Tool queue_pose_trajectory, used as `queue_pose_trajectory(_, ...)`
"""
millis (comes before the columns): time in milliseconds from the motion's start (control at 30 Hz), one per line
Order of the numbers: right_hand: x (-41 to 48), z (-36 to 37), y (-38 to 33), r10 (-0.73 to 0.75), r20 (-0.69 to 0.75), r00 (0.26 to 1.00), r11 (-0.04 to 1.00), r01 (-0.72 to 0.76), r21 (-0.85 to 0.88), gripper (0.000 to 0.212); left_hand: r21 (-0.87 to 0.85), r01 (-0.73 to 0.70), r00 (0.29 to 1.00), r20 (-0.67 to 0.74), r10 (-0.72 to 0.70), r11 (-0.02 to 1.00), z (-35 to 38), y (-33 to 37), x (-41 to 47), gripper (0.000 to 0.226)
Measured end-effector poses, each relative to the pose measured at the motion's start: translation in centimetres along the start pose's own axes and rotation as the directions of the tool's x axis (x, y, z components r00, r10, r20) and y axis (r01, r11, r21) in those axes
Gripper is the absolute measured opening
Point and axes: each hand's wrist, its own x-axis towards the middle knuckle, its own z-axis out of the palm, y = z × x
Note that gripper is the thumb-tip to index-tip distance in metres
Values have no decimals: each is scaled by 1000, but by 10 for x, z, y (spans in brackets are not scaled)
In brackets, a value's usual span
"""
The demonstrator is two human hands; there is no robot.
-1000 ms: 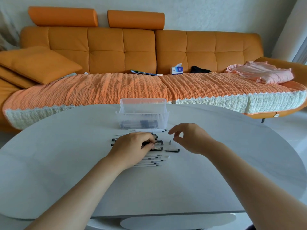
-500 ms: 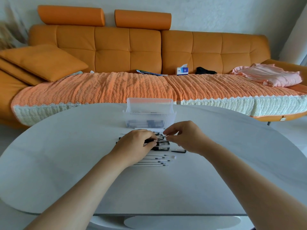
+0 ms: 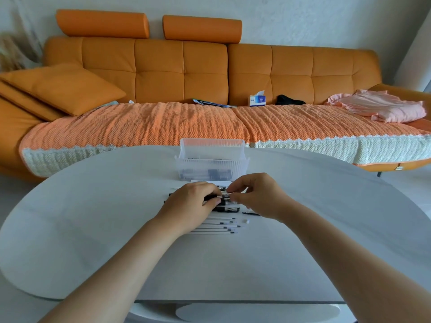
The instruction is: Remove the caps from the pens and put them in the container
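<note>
Gripping a slim black pen (image 3: 210,197) with the left hand (image 3: 193,203) mid white oval table (image 3: 93,229), now bringing the right hand (image 3: 258,197) in and pinching its clear cap (image 3: 225,194). Probably starting the pull, then dropping into the clear ribbed plastic container (image 3: 211,167) nearer the far edge.

An orange sofa (image 3: 205,73) holds a cushion (image 3: 63,87), tissue box (image 3: 257,100) and pink clothes (image 3: 382,108).
</note>
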Motion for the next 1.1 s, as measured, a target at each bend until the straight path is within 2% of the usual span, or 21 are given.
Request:
queue_pose_trajectory(133,1,-3,1,-5,-45,999,1000,4,-18,12,-4,-4,1000,-14,4,1000,0,0,1,13)
queue_pose_trajectory(400,-1,5,3,-50,21,999,998,51,-45,9,-18,-13,1000,16,13,1000,3,4,2,10)
queue_pose_trajectory(600,-2,6,7,-61,-23,998,998,61,-18,15,-51,50,997,58,-47,997,2,3,3,8)
queue_pose_trajectory(833,-5,7,13,-93,15,996,986,94,-139,10,-30,26,997,70,-24,999,2,5,3,6)
queue_pose_trajectory(967,-9,1,11,-72,82,994,965,90,-246,30,48,-2,999,46,0,999,2,7,2,8)
queue_pose_trajectory(1100,-9,-8,12,-127,90,988,938,149,-312,13,62,-9,999,38,7,998,3,13,3,10)
